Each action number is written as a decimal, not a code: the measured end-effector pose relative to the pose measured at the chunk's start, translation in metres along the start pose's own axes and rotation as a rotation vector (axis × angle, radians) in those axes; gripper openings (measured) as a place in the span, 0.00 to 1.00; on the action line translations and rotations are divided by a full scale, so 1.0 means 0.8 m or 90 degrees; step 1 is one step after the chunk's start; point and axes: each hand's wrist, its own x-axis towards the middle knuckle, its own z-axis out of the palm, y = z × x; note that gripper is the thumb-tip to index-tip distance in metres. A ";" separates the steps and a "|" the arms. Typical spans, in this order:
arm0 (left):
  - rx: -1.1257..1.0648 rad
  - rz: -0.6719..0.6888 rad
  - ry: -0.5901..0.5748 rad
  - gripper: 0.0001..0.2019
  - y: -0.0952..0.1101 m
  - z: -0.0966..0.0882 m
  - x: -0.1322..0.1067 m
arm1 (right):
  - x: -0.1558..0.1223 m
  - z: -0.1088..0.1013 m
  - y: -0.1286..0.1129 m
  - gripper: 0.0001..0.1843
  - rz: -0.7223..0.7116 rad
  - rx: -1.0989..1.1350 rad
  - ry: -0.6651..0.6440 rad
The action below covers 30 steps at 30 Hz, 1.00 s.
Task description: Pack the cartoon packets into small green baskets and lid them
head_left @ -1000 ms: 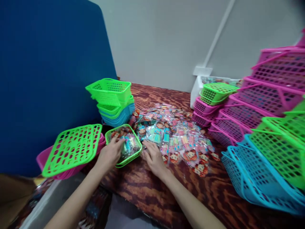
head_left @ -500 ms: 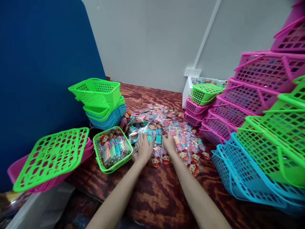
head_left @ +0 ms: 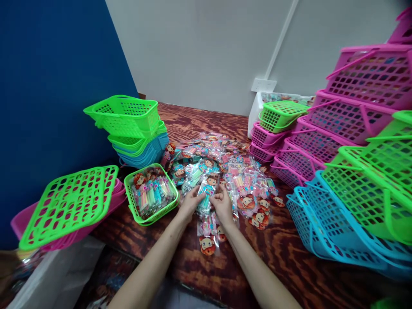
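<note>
Between my hands is a clear plastic packet (head_left: 207, 192) with a cartoon doll figure and blue-green sticks inside. My left hand (head_left: 191, 202) pinches its left side and my right hand (head_left: 222, 203) its right side. Beneath and around them spreads a heap of similar packets (head_left: 246, 178), many with pink and pastel sticks and red-haired doll heads. One packet with a red-haired head (head_left: 207, 244) lies nearest me on the table. To the left, a green basket (head_left: 150, 222) holds several packets standing close together.
At the back left rises a stack of green and blue baskets (head_left: 128, 124). Green lattice lids (head_left: 69, 201) lie on pink baskets at far left. Filled pink baskets (head_left: 357, 107), green baskets and blue baskets (head_left: 325, 223) are piled on the right. A white box (head_left: 255, 113) stands by the wall.
My hands have come together and now grip one packet with blue-green sticks, closer to me. Some packets have shifted toward the front of the heap. The view has tilted slightly.
</note>
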 end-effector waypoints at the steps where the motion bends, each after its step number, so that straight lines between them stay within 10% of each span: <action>1: 0.008 0.009 -0.013 0.23 0.005 -0.002 -0.004 | -0.005 -0.003 -0.005 0.43 0.011 0.019 -0.020; 7: 0.191 0.165 -0.094 0.26 0.040 -0.030 -0.065 | -0.047 -0.066 -0.070 0.33 -0.170 -0.249 -0.003; 12: 0.642 0.435 -0.268 0.26 0.031 -0.041 -0.131 | -0.097 -0.088 -0.083 0.39 -0.369 -0.622 -0.321; 20: 0.506 0.289 -0.102 0.43 -0.001 -0.091 -0.168 | -0.115 -0.076 -0.054 0.22 -0.327 -0.708 -0.340; 30: 0.334 0.227 0.020 0.40 -0.040 -0.071 -0.176 | -0.113 -0.071 -0.057 0.22 -0.315 -0.703 -0.382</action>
